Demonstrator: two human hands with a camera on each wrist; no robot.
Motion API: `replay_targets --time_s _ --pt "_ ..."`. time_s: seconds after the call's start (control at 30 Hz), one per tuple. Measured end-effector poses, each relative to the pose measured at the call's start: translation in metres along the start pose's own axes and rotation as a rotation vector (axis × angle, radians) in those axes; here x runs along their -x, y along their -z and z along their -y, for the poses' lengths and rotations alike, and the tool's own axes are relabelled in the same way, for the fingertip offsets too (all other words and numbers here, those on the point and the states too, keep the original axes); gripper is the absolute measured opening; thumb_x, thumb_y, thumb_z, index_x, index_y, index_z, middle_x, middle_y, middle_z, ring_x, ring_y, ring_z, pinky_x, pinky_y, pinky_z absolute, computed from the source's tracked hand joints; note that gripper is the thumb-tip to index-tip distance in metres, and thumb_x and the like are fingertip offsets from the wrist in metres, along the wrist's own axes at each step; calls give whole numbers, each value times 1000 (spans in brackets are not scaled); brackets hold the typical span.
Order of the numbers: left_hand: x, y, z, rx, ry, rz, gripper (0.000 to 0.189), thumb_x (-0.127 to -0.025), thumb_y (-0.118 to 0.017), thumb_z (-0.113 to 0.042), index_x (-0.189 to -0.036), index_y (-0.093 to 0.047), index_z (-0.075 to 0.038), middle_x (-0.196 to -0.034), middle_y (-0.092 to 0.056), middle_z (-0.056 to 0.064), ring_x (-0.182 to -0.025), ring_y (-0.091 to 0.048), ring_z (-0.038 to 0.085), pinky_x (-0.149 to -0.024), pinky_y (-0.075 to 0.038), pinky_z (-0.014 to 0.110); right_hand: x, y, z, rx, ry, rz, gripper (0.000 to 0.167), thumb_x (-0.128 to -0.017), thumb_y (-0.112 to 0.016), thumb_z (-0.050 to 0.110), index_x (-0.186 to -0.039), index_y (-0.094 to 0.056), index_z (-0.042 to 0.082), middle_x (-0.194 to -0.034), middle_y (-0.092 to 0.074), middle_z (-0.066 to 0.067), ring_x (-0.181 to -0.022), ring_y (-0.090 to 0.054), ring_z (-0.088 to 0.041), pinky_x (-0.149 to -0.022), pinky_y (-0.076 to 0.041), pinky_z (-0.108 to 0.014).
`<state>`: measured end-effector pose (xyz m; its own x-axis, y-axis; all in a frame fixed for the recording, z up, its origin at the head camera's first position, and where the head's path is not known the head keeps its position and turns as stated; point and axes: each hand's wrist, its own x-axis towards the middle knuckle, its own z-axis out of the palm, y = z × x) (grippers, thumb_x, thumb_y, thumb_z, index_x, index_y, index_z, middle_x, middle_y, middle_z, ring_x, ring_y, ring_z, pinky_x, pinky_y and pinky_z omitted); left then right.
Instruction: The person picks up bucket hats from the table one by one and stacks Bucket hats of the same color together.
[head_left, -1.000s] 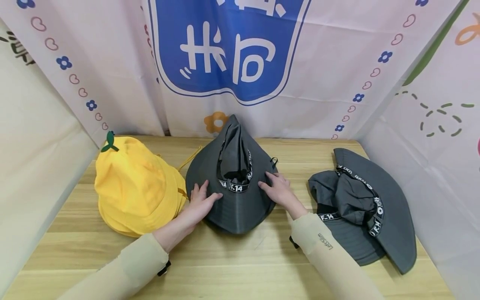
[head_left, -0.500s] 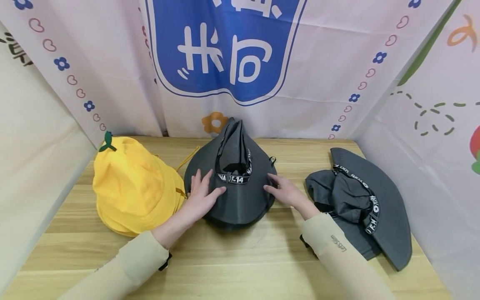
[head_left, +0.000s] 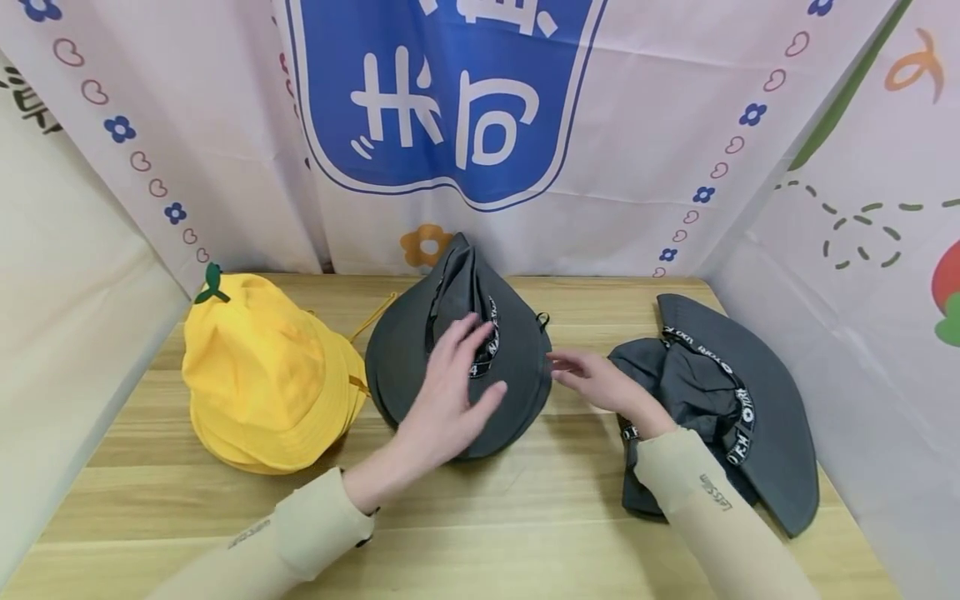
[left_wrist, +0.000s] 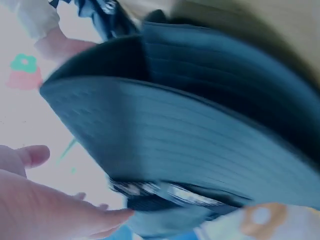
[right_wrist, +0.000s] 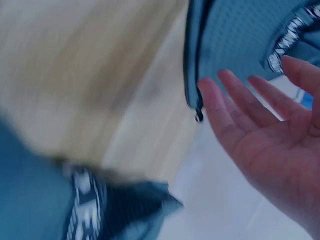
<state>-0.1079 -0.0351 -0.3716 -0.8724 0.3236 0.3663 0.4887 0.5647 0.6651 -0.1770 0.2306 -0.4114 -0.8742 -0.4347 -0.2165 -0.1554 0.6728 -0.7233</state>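
Observation:
A dark grey wide-brimmed hat point(head_left: 401, 354) stands in the middle of the table, its crown folded upward and a printed black-and-white band around the opening. My left hand point(head_left: 450, 404) is over the front of this hat with fingers spread, covering part of the band. In the left wrist view, the left fingertips point(left_wrist: 117, 219) come close to the band; I cannot tell whether they touch. At the brim's right edge is my right hand point(head_left: 603, 387), fingers loosely extended. The right wrist view shows its palm point(right_wrist: 270, 145) holding nothing, fingertips near the brim.
On the left sits a yellow bucket hat point(head_left: 258, 367) with a green sprout on top and a cord. A second dark grey hat point(head_left: 780, 400) lies folded at the right, partly behind the right forearm. A printed curtain point(head_left: 600, 225) closes off the wooden table's back.
My left hand has moved from the brim's left side to over the hat's front. The right hand has drawn rightward off the brim. The hat's front dipped, and its band is now partly covered.

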Motion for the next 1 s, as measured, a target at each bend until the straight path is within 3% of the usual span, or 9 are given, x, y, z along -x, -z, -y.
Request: replay_targets --time_s 0.07,0.17,0.27,0.47,0.7,0.8,0.9,1.0 --pt "-1 -11 -12 -46 -76 10 64 -91 -67 -22 -150 -42 -14 -158 -40 8 -148 -34 28 -122 -30 50 9 11 -6 54 -13 -29 45 -105 -50 18 -145 -47 -1 -130 -65 -23 -113 -65 -35 -90 -56 -43" --pt "-2 -28 -29 -73 -83 103 59 -93 -66 -24 -147 -46 -18 -148 -53 1 -137 -48 20 -115 -41 41 24 27 -15 141 -55 -80 41 -104 -53 16 -140 -53 -3 -113 -71 -21 -90 -70 -30 -75 -56 -36" --pt "-2 -48 -39 -36 -16 211 56 -94 -64 -26 -147 -46 -19 -140 -59 -3 -126 -56 16 -104 -49 37 39 40 -26 238 -118 -137 34 -102 -55 16 -131 -59 -2 -97 -72 -16 -74 -67 -21 -67 -52 -32" --pt "1 -91 -44 156 142 404 55 -96 -64 -28 -146 -46 -13 -133 -65 -3 -114 -64 13 -93 -52 27 57 44 -45 353 -237 -197 26 -100 -60 22 -112 -64 -1 -74 -64 -5 -57 -59 -11 -57 -48 -29" --pt "-1 -134 -42 268 318 630 56 -97 -65 -28 -145 -45 -6 -130 -67 3 -110 -68 13 -90 -54 25 45 25 -50 455 -288 -207 36 -99 -62 36 -80 -57 6 -61 -54 -4 -52 -52 -16 -53 -40 -29" --pt "-3 -148 -41 290 377 678 56 -95 -67 -28 -143 -48 -4 -122 -72 1 -102 -70 9 -87 -54 23 39 18 -49 496 -329 -182 36 -99 -61 34 -76 -51 8 -61 -50 -5 -54 -53 -20 -53 -41 -31" --pt "-2 -159 -41 309 404 684 54 -94 -69 -26 -139 -53 -3 -112 -76 0 -91 -71 8 -80 -53 20 35 16 -49 530 -329 -179 30 -99 -60 23 -75 -50 8 -62 -49 -6 -55 -54 -21 -55 -43 -34" --pt "-1 -164 -40 354 445 679 46 -94 -70 -26 -132 -57 -5 -101 -76 1 -76 -71 10 -69 -54 21 34 17 -47 462 -304 -209 26 -99 -55 14 -75 -49 7 -62 -54 -7 -53 -57 -17 -53 -46 -33"
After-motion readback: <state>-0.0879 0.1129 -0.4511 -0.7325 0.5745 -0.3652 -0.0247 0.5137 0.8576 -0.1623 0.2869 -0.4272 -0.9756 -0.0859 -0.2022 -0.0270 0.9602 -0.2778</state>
